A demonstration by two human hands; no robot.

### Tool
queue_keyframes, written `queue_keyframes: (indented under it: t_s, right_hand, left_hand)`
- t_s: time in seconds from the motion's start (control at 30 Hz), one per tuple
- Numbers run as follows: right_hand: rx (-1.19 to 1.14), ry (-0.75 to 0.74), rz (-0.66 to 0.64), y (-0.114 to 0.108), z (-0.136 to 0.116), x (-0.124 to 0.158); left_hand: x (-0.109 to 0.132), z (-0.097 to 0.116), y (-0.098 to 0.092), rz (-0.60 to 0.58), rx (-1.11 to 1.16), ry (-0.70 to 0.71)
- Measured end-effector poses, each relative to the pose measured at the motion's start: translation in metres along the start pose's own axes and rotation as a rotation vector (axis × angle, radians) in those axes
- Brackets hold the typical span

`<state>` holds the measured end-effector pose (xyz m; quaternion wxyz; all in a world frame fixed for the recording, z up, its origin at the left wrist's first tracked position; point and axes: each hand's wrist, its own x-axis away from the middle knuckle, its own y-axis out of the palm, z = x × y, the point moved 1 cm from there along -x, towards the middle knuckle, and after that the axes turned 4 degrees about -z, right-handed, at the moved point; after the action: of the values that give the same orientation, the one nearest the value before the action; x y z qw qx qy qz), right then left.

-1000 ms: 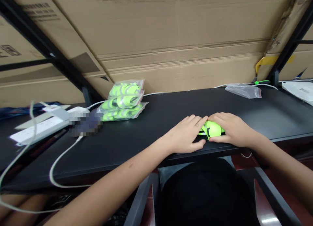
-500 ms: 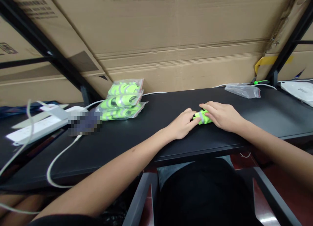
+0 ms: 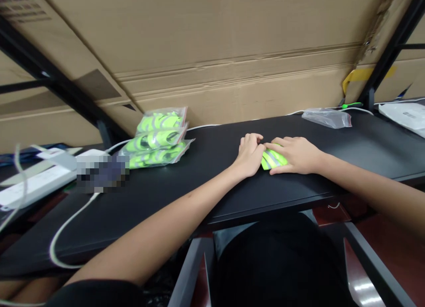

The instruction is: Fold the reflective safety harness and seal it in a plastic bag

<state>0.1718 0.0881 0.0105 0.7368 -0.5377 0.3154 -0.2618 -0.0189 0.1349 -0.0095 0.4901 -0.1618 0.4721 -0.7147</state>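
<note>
In the head view, the green cloth lies near the front edge of the black desk, directly between the two hands. It is a small folded bundle, bright yellow-green with grey stripes.

The right hand grips it from the right: the thumb lies along the near side and the fingers reach over the far side, so the cloth's right end is hidden under the palm. The left hand is at the cloth's left end, its fingers curled inward and its thumb side touching the cloth. Whether those fingers pinch the cloth or only press against it, I cannot tell. The striped middle shows in the gap between the hands.

Well to the left of the hands, a stack of bagged green cloths sits toward the back of the desk. In front and to the left of it are a blurred-out object and a white power strip. Beyond the right hand, near the back edge, lies a clear plastic bag, with a white packet farther right. Cardboard stands behind the desk.
</note>
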Motion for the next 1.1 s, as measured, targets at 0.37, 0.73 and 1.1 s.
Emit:
queue_keyframes:
  t_s: [0.37, 0.73, 1.1]
  right_hand:
    - [0.141, 0.532, -0.046, 0.001, 0.042, 0.114]
    - [0.096, 0.513, -0.014, 0.003, 0.054, 0.133]
    - [-0.065, 0.437, -0.012, 0.018, 0.058, 0.085]
  left_hand:
    - [-0.158, 0.104, 0.091, -0.095, -0.312, 0.540]
    - [-0.095, 0.070, 0.043, -0.189, -0.631, 0.517]
    - [0.008, 0.024, -0.046, -0.234, -0.504, 0.222]
